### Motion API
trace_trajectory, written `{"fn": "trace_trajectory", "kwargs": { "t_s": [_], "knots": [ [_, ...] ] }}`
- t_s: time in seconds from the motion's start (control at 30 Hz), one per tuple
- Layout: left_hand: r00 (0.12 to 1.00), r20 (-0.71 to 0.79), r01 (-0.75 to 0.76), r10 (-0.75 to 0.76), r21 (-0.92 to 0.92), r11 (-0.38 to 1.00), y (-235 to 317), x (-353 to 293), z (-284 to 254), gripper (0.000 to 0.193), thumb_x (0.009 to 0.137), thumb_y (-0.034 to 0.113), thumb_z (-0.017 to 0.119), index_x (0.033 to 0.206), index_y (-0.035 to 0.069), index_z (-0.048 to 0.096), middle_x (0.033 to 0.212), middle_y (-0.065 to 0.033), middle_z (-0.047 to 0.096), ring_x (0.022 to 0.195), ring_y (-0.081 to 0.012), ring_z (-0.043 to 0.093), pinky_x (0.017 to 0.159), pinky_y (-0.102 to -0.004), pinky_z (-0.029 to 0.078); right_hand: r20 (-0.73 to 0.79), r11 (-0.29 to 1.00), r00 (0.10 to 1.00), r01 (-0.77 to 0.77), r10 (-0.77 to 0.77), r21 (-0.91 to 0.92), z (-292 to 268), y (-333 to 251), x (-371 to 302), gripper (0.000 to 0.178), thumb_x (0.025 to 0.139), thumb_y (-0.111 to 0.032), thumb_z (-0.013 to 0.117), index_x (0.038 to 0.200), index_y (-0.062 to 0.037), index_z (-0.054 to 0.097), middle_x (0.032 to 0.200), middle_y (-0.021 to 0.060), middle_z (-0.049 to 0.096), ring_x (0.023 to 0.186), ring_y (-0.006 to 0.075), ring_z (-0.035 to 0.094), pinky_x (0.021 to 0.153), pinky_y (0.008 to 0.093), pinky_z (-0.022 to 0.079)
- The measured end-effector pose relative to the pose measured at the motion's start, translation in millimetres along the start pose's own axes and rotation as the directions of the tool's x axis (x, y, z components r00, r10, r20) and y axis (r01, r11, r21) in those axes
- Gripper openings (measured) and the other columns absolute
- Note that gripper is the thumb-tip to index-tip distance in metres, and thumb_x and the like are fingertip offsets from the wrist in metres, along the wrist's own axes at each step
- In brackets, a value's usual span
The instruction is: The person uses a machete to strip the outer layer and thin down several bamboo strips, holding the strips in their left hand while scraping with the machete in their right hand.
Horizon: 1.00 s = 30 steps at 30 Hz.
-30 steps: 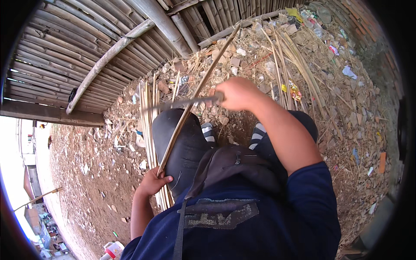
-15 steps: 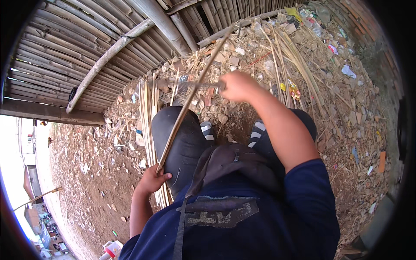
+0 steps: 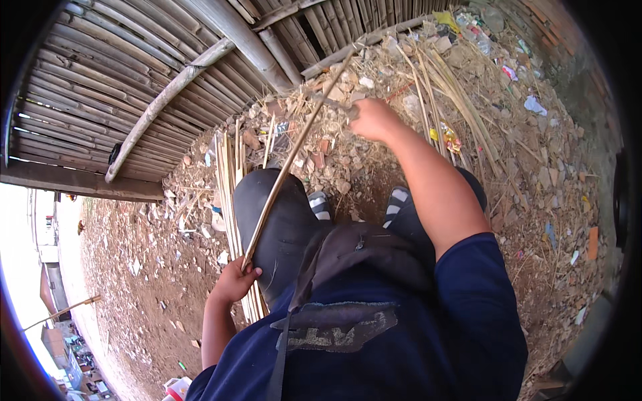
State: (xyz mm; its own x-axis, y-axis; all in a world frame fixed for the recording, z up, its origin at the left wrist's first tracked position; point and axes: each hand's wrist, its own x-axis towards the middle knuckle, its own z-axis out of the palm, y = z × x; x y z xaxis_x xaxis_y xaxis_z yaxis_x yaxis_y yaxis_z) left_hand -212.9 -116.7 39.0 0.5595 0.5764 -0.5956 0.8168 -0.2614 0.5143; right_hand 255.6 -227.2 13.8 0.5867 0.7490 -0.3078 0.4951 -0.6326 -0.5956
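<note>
Our left hand [image 3: 233, 281] nearer us than our left knee [image 3: 257, 197], gripping the near end of a stick [image 3: 295, 150], which slants away over the knee, our right hand [image 3: 376, 120] beyond the knee, clasping a blurred blade [image 3: 341, 106].

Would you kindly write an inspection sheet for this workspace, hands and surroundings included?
Surface: brown, stony dirt ground, littered.
Job's things: long, thin, brown bamboo-like strip slanting over the dark-trousered left leg; grey, blade-like tool, blurred; pale, slender strips bunched beside that leg.
Clutter: crumpled white scrap; orange rectangular piece; shiny yellow-and-red wrapper.
Grippers: left hand, fingers closed on the brown strip's near end; right hand, closed around the tool's handle end.
Cables: nothing seen.
Surroundings: grey-brown bamboo-slat wall; reddish brick wall.
</note>
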Motion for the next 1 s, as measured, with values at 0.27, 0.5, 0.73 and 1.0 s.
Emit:
{"fn": "trace_trajectory", "kwargs": {
  "t_s": [0.27,0.5,0.73,1.0],
  "knots": [
    [0.998,0.003,-0.065,0.065,-0.051,0.997,-42,3,5,0.019,0.091,0.014,0.071,0.091,0.001,0.056,0.073,-0.0040,0.056,0.071,-0.0162,0.050,0.069,-0.0358,0.046,0.053,0.968,0.977,0.210,-0.205,-0.139,7,-49,-44,0.019,0.086,-0.017,0.064,0.102,-0.0176,0.075,0.096,0.0114,0.073,0.092,0.0297,0.072,0.082,0.0439,0.058],
    [0.993,-0.081,-0.089,0.091,0.036,0.995,-59,15,6,0.019,0.087,0.014,0.068,0.096,0.001,0.059,0.078,-0.0162,0.064,0.075,-0.0284,0.062,0.073,-0.0402,0.049,0.024,0.994,0.994,0.104,-0.103,-0.015,2,-15,-6,0.021,0.084,-0.018,0.065,0.100,-0.0081,0.074,0.098,0.0164,0.074,0.092,0.0343,0.071,0.084,0.0470,0.058],
    [0.993,-0.114,-0.023,0.044,0.183,0.983,-3,-11,-5,0.022,0.091,0.015,0.065,0.107,0.000,0.063,0.091,-0.0234,0.070,0.089,-0.0410,0.068,0.081,-0.0443,0.052,-0.019,0.985,0.999,0.041,-0.045,-0.170,-2,-25,-27,0.023,0.090,-0.021,0.061,0.105,-0.0107,0.075,0.101,0.0170,0.073,0.099,0.0336,0.071,0.086,0.0477,0.056],
    [0.998,-0.046,-0.051,0.051,0.000,0.999,-44,7,1,0.016,0.090,0.012,0.068,0.098,-0.001,0.061,0.076,-0.0096,0.062,0.073,-0.0178,0.056,0.071,-0.0362,0.048,0.140,0.948,0.969,0.232,-0.205,-0.219,-7,-43,-48,0.022,0.087,-0.021,0.066,0.105,-0.0105,0.074,0.092,0.0134,0.073,0.089,0.0306,0.073,0.081,0.0443,0.058]
  ]
}}
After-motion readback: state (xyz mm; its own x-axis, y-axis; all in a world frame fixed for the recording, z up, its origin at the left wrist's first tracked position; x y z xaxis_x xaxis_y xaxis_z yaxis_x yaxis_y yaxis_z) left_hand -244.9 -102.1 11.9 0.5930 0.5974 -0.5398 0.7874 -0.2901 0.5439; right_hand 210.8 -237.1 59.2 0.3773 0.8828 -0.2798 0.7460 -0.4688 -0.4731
